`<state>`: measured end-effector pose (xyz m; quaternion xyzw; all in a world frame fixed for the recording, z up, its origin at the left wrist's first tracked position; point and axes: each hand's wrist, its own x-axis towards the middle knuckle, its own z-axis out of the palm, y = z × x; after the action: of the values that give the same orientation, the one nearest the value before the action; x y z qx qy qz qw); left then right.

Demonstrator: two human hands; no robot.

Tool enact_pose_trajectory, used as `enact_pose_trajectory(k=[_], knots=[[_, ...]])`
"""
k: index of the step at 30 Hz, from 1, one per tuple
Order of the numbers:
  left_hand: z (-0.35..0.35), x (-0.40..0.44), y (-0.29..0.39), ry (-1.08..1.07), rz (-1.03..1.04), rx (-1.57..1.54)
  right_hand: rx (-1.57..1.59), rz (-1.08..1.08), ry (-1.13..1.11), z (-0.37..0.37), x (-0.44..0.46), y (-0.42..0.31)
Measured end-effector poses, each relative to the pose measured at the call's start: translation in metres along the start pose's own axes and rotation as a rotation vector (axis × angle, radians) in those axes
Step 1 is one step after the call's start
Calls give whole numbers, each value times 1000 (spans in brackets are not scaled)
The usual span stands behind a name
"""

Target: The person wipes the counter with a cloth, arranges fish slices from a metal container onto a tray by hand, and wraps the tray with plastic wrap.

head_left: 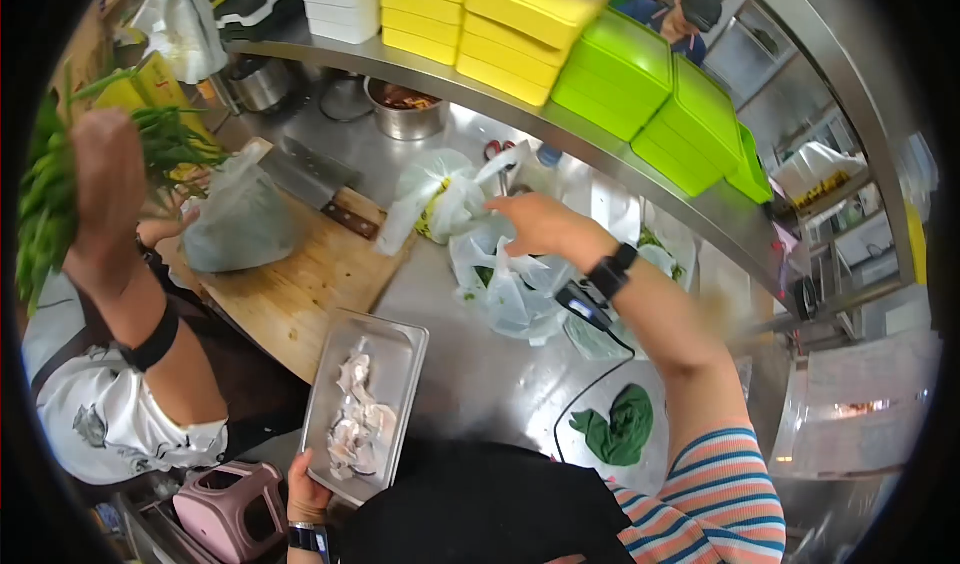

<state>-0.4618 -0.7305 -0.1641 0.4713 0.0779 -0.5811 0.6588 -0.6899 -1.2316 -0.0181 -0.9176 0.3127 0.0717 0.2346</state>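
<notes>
My left hand is closed on the near-left edge of a metal tray, which holds pale raw pieces that look like meat or fish. My right hand stretches across the steel counter over knotted plastic bags, its thumb and forefinger apart. Just beneath it lies a clear bag with something green inside. Beyond the fingertips are red-handled scissors, partly covered by plastic. Left of this hand sits another tied bag with yellow-green contents.
On the left, a co-worker's raised hand is by green onions. A cleaver and a full plastic bag rest on the wooden board. Stacked yellow and green boxes line the shelf. A green cloth lies right.
</notes>
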Motion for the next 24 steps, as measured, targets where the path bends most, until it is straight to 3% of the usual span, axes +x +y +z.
enact_pose_trajectory(k=[2,4,6,7,9,10,12,14,16,19,22,24], knots=[[-6,3,1,19,24,-19,-468,-152,75,14,1,5],[-6,5,7,1,37,4,-456,-68,153,12,10,7],[-4,-2,8,2,37,28,451,419,49,16,43,44],[2,-4,11,26,22,-5,459,430,40,12,32,30],[-9,-1,8,46,22,-33,962,298,565,-7,4,-1],[-10,-2,9,44,18,-28,965,303,569,-8,-15,-13],[-6,-5,9,40,-29,-21,-65,-171,846,9,-68,-36],[5,-5,10,57,-36,-21,-154,-191,728,45,-107,-51],[5,-2,11,74,-47,-3,66,-89,256,113,-138,-43],[0,7,14,21,-101,65,-187,-118,342,163,-140,-29],[26,3,26,9,-111,68,-60,70,407,187,-109,10],[37,3,31,-1,-94,108,-68,78,412,191,-88,29]])
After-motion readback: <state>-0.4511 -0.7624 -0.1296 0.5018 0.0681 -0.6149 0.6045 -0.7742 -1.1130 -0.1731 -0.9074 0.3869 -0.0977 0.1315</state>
